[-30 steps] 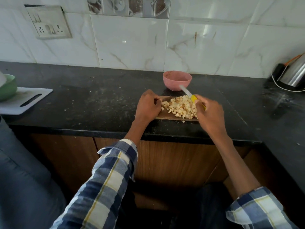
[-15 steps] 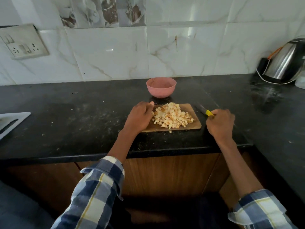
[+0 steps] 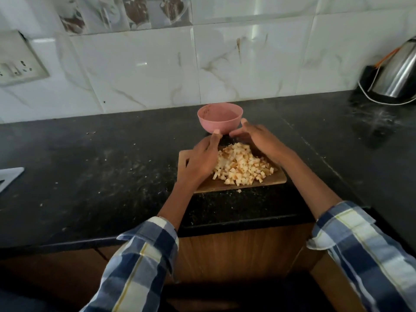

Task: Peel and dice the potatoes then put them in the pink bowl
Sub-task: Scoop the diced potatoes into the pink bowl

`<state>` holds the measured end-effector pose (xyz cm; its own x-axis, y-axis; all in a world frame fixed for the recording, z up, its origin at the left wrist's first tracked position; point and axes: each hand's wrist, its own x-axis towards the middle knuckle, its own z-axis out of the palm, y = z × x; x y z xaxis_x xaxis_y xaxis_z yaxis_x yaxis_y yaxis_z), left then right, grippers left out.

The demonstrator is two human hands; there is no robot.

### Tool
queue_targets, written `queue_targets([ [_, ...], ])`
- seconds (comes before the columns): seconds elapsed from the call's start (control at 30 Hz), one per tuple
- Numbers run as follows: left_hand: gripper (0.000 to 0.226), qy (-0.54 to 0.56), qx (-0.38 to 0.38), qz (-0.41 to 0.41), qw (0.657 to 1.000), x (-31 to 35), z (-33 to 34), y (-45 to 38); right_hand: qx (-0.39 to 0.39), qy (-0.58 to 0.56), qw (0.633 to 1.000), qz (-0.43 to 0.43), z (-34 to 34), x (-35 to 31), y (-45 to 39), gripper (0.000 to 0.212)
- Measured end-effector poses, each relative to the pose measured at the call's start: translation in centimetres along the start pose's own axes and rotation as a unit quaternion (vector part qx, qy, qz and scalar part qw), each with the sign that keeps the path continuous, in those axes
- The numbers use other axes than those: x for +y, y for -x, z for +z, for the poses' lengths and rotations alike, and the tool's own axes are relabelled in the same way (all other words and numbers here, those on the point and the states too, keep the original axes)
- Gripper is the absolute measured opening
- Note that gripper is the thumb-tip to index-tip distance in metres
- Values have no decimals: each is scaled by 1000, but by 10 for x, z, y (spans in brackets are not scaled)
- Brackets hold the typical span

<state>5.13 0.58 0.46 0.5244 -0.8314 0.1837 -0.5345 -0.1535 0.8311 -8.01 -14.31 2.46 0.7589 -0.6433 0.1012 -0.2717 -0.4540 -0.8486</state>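
A: Potatoes first, then. How do they look?

B: Diced already: one heap of small pale cubes, some with orange-brown edges, too many to count. The heap sits on a wooden cutting board between the two hands, with one stray cube just off the board's near edge.

A: And the grip on each side?

B: Neither hand holds anything. The left hand lies over the board's left part, fingers fairly straight and pointing away, edge against the heap; one fingertip reaches the foot of the pink bowl. The right hand hovers over the heap's far right side, fingers spread and relaxed, tips close to the bowl's lower right wall; it is blurred, so I cannot tell whether they touch it.

A: The bowl itself?

B: One pink bowl, upright, just beyond the board's far edge. I see no cubes inside from this angle.

A: What carries all that?

B: A black speckled surface, dusted with pale crumbs. At its far right stands one steel kettle with a white cord; at the left edge shows the corner of one white board. On the marble-tiled wall, one socket plate. Both sleeves are blue-and-white check.
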Motion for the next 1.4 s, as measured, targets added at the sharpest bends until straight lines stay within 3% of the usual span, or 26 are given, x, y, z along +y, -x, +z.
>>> queue_targets([
  [0.17,65,31,-11,24,999,-5,11,-4,-21,44,999,-9,12,4,-4,75],
  [0.6,73,60,-28,18,998,-6,9,-6,-76,-45,993,-83,8,4,10,54],
  [0.8,63,86,-33,26,995,-2,6,-3,-101,-54,987,-116,12,0,8,41],
  [0.97,57,75,-47,55,995,2,3,6,-43,-64,989,-130,5,-3,18,31],
  [1.17,73,50,-118,57,990,0,6,3,9,-54,988,-141,-4,6,43,25],
  [1.23,81,59,-129,22,990,0,4,0,-21,-12,993,-115,-2,12,51,32],
  [1.33,79,81,-148,1,986,1,1,-3,-60,91,987,-115,6,16,61,73],
  [1.4,82,85,-149,-4,985,1,1,-3,-60,166,975,-133,14,14,62,90],
])
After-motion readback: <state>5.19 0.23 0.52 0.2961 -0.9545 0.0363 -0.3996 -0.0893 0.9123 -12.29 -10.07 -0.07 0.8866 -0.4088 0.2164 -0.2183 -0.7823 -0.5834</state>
